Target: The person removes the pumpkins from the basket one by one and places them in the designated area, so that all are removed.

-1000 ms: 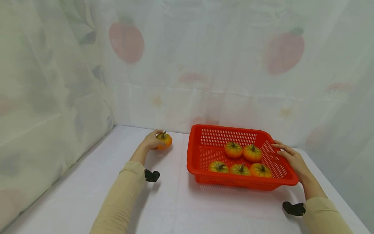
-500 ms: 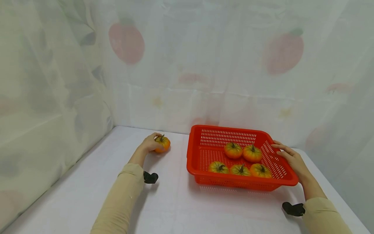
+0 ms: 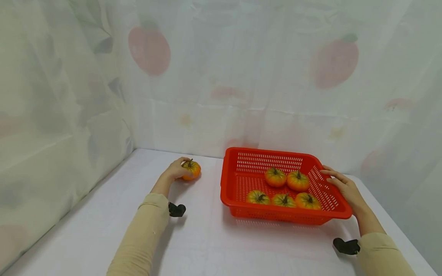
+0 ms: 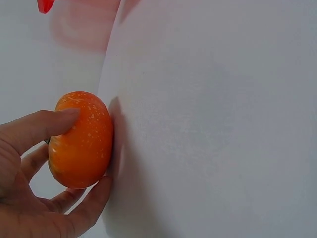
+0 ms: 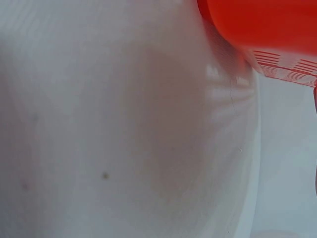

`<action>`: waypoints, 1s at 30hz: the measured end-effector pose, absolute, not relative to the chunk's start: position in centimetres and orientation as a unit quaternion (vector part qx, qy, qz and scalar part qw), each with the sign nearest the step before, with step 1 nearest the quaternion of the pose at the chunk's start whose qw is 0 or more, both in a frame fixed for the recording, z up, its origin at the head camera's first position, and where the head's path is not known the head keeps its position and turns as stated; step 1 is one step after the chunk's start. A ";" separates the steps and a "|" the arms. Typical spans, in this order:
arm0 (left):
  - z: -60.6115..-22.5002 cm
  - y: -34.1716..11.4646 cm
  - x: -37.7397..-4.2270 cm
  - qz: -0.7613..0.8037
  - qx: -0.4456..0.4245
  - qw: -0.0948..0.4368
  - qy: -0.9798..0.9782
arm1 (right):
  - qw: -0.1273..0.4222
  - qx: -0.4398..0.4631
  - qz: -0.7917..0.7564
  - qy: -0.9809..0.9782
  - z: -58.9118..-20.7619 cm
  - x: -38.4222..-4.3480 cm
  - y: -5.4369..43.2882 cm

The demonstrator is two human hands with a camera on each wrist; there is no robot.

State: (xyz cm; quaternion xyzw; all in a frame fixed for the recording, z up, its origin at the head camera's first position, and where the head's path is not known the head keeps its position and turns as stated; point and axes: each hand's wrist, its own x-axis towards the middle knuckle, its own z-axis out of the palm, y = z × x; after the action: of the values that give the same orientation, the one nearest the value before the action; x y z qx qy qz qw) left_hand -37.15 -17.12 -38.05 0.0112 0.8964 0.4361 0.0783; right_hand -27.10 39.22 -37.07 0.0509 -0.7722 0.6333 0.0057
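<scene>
In the head view, my left hand [image 3: 175, 170] holds a small orange-and-green pumpkin [image 3: 193, 172] at the back left of the white table. The left wrist view shows the thumb across the pumpkin's [image 4: 83, 148] near side and fingers beneath and behind it, close against the tabletop. My right hand [image 3: 348, 190] grips the right rim of a red plastic basket [image 3: 276, 213]. Inside, several similar pumpkins sit toward the right and front, among them one at the back [image 3: 275, 177]. From the right wrist, only the basket's [image 5: 272, 25] red rim and slotted side show; the hand is almost wholly out of that frame.
A white cloth covers the table [image 3: 207, 245], which meets a patterned curtain [image 3: 221, 76] behind. Another curtain [image 3: 62, 134] runs along the left edge. Dark wrist mounts [image 3: 177, 209] stick out inward from both sleeves.
My left hand and its pumpkin have shifted slightly toward me and to the left, mostly in the first half second. The right hand and the basket have stayed in place.
</scene>
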 end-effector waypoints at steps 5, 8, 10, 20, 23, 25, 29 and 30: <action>-38.3 -17.4 -37.2 0.420 0.016 0.074 0.904 | 0.004 0.036 0.623 -0.782 -37.0 -27.1 39.2; -38.1 -17.4 -37.1 0.410 0.013 0.073 0.909 | 0.003 0.033 0.623 -0.781 -37.0 -27.2 39.2; -37.8 -17.4 -36.9 0.416 0.012 0.073 0.907 | 0.004 0.033 0.624 -0.780 -37.0 -27.2 39.2; -37.0 -17.6 -37.3 0.463 0.022 0.064 0.884 | 0.011 0.040 0.619 -0.784 -37.1 -27.3 39.3; -36.5 -17.4 -37.4 0.469 0.026 0.055 0.881 | 0.011 0.042 0.623 -0.781 -37.1 -27.3 39.2; -36.1 -17.1 -37.4 0.476 0.030 0.046 0.878 | 0.009 0.043 0.628 -0.777 -37.1 -27.2 39.2; -35.0 -16.4 -37.3 0.496 0.036 0.029 0.867 | 0.004 0.041 0.640 -0.768 -37.0 -27.2 39.2; -34.7 -16.2 -37.2 0.502 0.036 0.025 0.864 | 0.004 0.041 0.640 -0.767 -37.0 -27.2 39.1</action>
State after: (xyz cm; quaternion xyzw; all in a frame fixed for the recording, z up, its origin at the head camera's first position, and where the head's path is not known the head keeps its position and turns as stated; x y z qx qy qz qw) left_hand -37.25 -16.19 -34.68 0.0361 0.8640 0.5015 0.0247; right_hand -27.17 39.15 -37.01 0.0409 -0.7672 0.6401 0.0036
